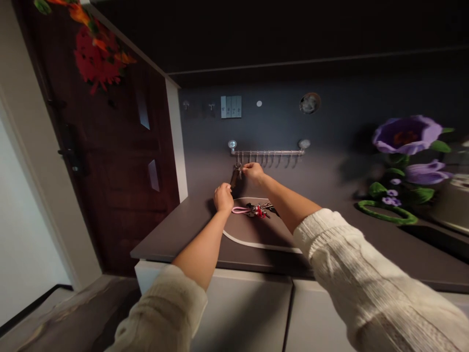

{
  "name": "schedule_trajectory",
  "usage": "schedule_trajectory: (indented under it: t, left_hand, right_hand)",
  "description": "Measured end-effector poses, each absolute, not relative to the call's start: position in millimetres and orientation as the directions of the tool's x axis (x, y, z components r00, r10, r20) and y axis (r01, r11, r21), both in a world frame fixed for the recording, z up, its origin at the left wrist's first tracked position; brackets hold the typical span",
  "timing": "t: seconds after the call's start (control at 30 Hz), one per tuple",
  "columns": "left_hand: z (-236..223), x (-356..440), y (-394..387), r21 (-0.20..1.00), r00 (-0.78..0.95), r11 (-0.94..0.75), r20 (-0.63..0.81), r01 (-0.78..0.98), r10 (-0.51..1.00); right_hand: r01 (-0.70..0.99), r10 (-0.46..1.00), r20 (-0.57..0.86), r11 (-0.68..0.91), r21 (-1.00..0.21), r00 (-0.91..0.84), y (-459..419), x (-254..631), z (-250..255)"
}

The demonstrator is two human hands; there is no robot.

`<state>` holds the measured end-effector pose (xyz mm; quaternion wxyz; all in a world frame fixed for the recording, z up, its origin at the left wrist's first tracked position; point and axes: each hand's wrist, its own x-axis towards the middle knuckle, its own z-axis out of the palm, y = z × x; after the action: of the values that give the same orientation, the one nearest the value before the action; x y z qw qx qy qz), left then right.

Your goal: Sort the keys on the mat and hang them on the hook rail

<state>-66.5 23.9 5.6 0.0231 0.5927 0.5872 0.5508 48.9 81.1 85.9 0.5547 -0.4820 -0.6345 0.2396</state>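
Note:
A bunch of keys (238, 171) hangs at the left end of a clear hook rail (269, 153) on the dark wall. With fingertips pinched, my right hand (253, 172) grips these keys from the right. My left hand (223, 197) is closed just below and left of them, beside a dark brown strip that hangs with the keys; whatever its fingers hold is hidden. On the counter below lies a second bunch of keys (258, 211), with a pink loop (240, 210) and a red charm, inside a white curved outline.
Purple crocheted flowers (406, 137) and a lampshade-like pale object (454, 203) stand on the right of the counter (172, 234). A switch panel (231, 107) and a round wall opening (309, 103) sit above the rail. At left is a dark red door (120, 195).

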Motion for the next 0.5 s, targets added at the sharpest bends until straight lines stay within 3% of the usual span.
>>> schedule_trajectory:
  t: [0.23,0.5]
  left_hand:
    - [5,-66,23,0.622,-0.145,-0.428,0.660,0.656,0.737]
    - [0,-61,21,0.490,0.138,-0.582,0.676,0.649,0.724]
  right_hand:
    - [0.074,0.928,0.369,0.366,-0.928,0.045,40,64,87]
    - [0.118,0.930,0.365,0.367,-0.923,-0.037,11,96,41]
